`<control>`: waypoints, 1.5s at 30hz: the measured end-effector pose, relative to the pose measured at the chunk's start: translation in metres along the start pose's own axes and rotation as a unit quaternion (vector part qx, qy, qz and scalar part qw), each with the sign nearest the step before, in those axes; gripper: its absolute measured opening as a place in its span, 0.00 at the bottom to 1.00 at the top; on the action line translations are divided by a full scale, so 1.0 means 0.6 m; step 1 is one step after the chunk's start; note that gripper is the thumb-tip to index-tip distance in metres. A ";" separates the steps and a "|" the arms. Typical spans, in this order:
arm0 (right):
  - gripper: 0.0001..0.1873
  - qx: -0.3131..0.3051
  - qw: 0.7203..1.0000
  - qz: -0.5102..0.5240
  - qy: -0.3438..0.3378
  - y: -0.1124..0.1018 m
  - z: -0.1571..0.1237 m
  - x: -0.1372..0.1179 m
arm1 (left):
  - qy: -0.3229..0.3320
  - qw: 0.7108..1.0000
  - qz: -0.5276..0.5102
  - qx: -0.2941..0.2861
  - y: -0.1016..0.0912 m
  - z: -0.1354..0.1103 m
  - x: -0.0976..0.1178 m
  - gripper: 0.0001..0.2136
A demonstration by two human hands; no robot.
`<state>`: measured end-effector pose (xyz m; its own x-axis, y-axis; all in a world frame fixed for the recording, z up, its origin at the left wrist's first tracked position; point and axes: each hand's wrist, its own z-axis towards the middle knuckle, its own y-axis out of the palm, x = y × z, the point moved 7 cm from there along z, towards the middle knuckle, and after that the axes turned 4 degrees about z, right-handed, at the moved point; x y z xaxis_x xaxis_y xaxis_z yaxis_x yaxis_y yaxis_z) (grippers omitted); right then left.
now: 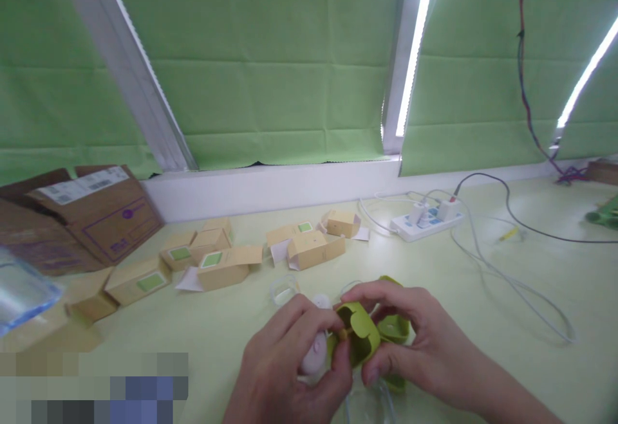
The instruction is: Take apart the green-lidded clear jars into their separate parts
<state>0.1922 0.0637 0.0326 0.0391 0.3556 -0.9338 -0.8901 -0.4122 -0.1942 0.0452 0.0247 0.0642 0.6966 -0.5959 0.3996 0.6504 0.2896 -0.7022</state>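
My right hand (pixel 420 343) grips a yellow-green soft cover (pixel 365 334), its hollow opening turned toward my left hand (pixel 284 363). Within the left hand sits a pale pinkish-white rounded device (pixel 316 353) with a small round button. The left thumb and index finger also pinch a small orange-yellow piece (pixel 343 334) at the cover's opening; its kind cannot be made out. More yellow-green pieces (pixel 393 327) lie on the table behind the right fingers, partly hidden. Below the hands is a clear plastic piece (pixel 369 401), and another clear piece (pixel 284 290) lies beyond the left hand.
Several small tan cartons (pixel 224 268) with green labels, some with flaps raised, lie across the table. A large brown cardboard box (pixel 116 218) stands at the left. A white power strip (pixel 425 224) with plugs and trailing cables (pixel 512 282) lies at the right. Green blinds hang behind.
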 end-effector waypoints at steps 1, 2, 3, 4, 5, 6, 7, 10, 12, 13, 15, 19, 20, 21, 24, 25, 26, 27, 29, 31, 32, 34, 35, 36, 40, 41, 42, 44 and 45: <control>0.29 0.002 1.000 -0.002 -0.001 -0.001 0.000 0.000 | -0.001 1.000 -0.001 0.005 -0.001 0.001 0.001 0.07; 0.29 0.004 1.000 -0.004 -0.001 -0.002 0.001 0.000 | -0.001 1.000 -0.001 0.010 -0.002 0.002 0.002 0.07; 0.28 0.006 1.000 -0.006 0.000 -0.003 0.001 0.000 | -0.001 1.000 0.000 0.016 -0.005 0.002 0.004 0.07; 0.28 0.009 1.000 -0.010 0.001 -0.005 0.002 0.000 | -0.004 1.000 0.003 0.025 -0.009 0.003 0.004 0.06; 0.27 0.014 1.000 -0.016 0.002 -0.008 0.003 0.001 | -0.009 0.999 0.007 0.034 -0.013 0.004 0.004 0.06; 0.27 0.020 1.000 -0.019 0.004 -0.011 0.003 0.001 | -0.017 0.999 0.010 0.046 -0.020 0.005 0.003 0.06; 0.26 0.027 0.999 -0.020 0.006 -0.016 0.004 0.003 | -0.029 0.998 0.011 0.059 -0.027 0.006 0.001 0.05; 0.24 0.059 0.998 0.006 0.016 -0.031 0.005 0.008 | -0.076 0.993 -0.018 0.093 -0.047 0.007 -0.013 0.05; 0.24 0.074 0.996 0.051 0.019 -0.037 0.005 0.011 | -0.129 0.984 -0.069 0.098 -0.051 0.005 -0.031 0.04; 0.23 0.075 0.994 0.080 0.016 -0.037 0.005 0.012 | -0.161 0.977 -0.103 0.092 -0.048 0.003 -0.042 0.05; 0.23 0.070 0.986 0.149 0.002 -0.036 0.006 0.011 | -0.228 0.953 -0.182 0.077 -0.036 -0.005 -0.061 0.06; 0.22 0.070 0.965 0.254 -0.020 -0.033 0.009 0.015 | -0.314 0.884 -0.335 0.087 -0.013 -0.016 -0.080 0.08; 0.22 0.068 0.960 0.270 -0.019 -0.031 0.010 0.018 | -0.328 0.866 -0.365 0.093 -0.008 -0.018 -0.081 0.08; 0.23 0.061 0.957 0.285 -0.015 -0.029 0.010 0.020 | -0.343 0.849 -0.389 0.097 -0.003 -0.019 -0.081 0.09; 0.25 0.032 0.948 0.316 0.004 -0.016 0.011 0.025 | -0.374 0.822 -0.418 0.093 0.009 -0.019 -0.076 0.10; 0.25 0.022 0.948 0.318 0.008 -0.012 0.011 0.024 | -0.378 0.824 -0.412 0.091 0.011 -0.018 -0.074 0.10; 0.26 0.015 0.948 0.317 0.011 -0.008 0.010 0.022 | -0.377 0.831 -0.399 0.089 0.011 -0.017 -0.072 0.10; 0.26 0.010 0.949 0.314 0.013 -0.005 0.010 0.020 | -0.371 0.842 -0.381 0.089 0.009 -0.016 -0.071 0.10; 0.26 0.000 0.951 0.310 0.013 0.000 0.009 0.016 | -0.353 0.869 -0.336 0.084 0.005 -0.013 -0.070 0.10; 0.26 -0.009 0.950 0.313 0.013 0.005 0.010 0.014 | -0.320 0.899 -0.291 0.063 0.004 -0.010 -0.068 0.09; 0.26 -0.015 0.948 0.317 0.013 0.007 0.010 0.014 | -0.302 0.913 -0.270 0.047 0.004 -0.008 -0.065 0.09; 0.25 -0.026 0.945 0.325 0.016 0.011 0.010 0.015 | -0.270 0.934 -0.233 0.020 0.006 -0.006 -0.060 0.08; 0.24 -0.032 0.944 0.328 0.018 0.012 0.010 0.015 | -0.259 0.941 -0.220 0.011 0.007 -0.006 -0.056 0.08; 0.24 -0.037 0.943 0.330 0.020 0.013 0.009 0.016 | -0.254 0.944 -0.211 0.010 0.007 -0.007 -0.053 0.08; 0.24 -0.033 0.950 0.310 0.029 0.011 0.005 0.018 | -0.280 0.934 -0.217 0.037 0.003 -0.012 -0.049 0.08; 0.23 -0.025 0.952 0.302 0.034 0.009 0.004 0.021 | -0.286 0.931 -0.223 0.037 0.004 -0.012 -0.048 0.08; 0.22 -0.017 0.954 0.296 0.041 0.007 0.003 0.024 | -0.287 0.930 -0.229 0.034 0.005 -0.010 -0.047 0.08; 0.20 -0.005 0.953 0.297 0.056 0.006 0.001 0.033 | -0.281 0.928 -0.245 0.013 0.009 -0.006 -0.044 0.08; 0.19 -0.003 0.952 0.301 0.063 0.007 0.001 0.037 | -0.278 0.926 -0.255 0.007 0.011 -0.005 -0.042 0.08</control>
<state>0.1891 0.0701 0.0112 -0.4225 -0.0496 -0.9050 -0.7658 -0.5146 0.3857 0.0309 0.0395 0.0479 0.3429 -0.1802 0.9219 0.9391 0.0887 -0.3319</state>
